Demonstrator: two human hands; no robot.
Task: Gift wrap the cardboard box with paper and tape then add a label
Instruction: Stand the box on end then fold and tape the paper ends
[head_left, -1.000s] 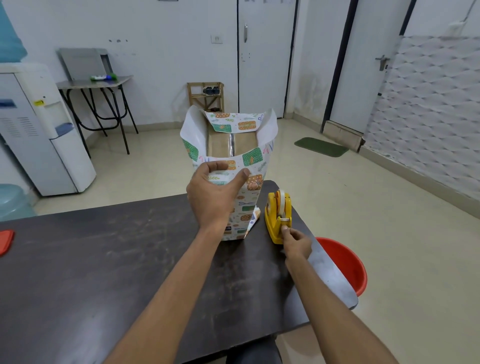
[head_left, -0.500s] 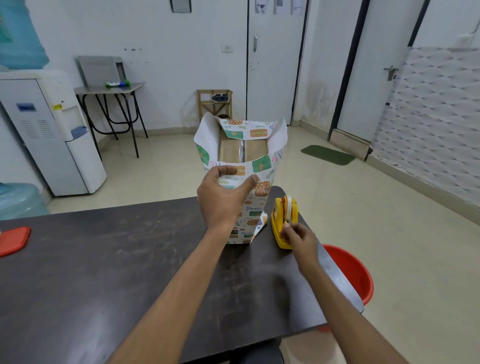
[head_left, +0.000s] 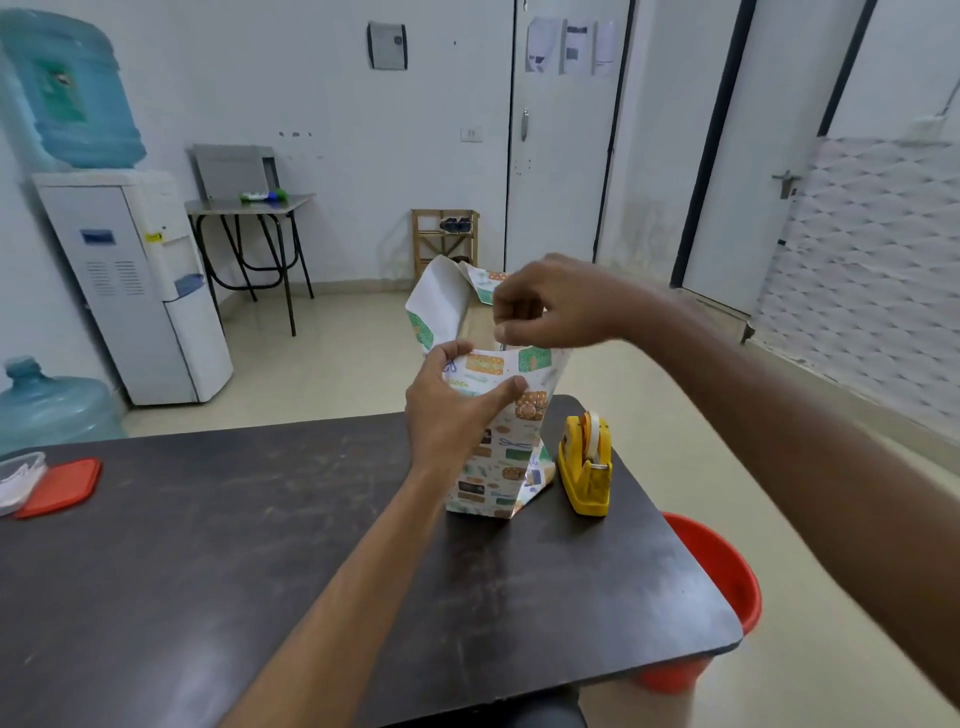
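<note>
Hands are positioned at the open upper end of the tall cardboard box sleeved in white gift paper printed with green and orange motifs (head_left: 496, 467). The near paper flap (head_left: 498, 364) is gripped by the left hand (head_left: 452, 410), thumb on the outer face and fingers curled over the top edge. The right hand (head_left: 550, 312) is raised just above the opening with its fingertips pinched together. Whether a strip of tape is held between them cannot be told, as the hand is blurred. The left-side flap (head_left: 439, 306) stands upright, not yet folded.

The box stands on end near the far right corner of the dark scuffed counter (head_left: 208, 545). A yellow plastic tape dispenser (head_left: 584, 467) is placed just beside it on the right.

Probable faults from this point:
- If the left grip is relaxed, the near flap is likely to spring up and the fold to be lost.
- If downward pressure is applied off-centre, the tall box may be tipped toward the counter edge, below which a red plastic bucket (head_left: 722, 587) is seen.
- Any tape laid over a slack flap is likely to crease.

A flat red lid (head_left: 60, 486) lies at the left edge.
</note>
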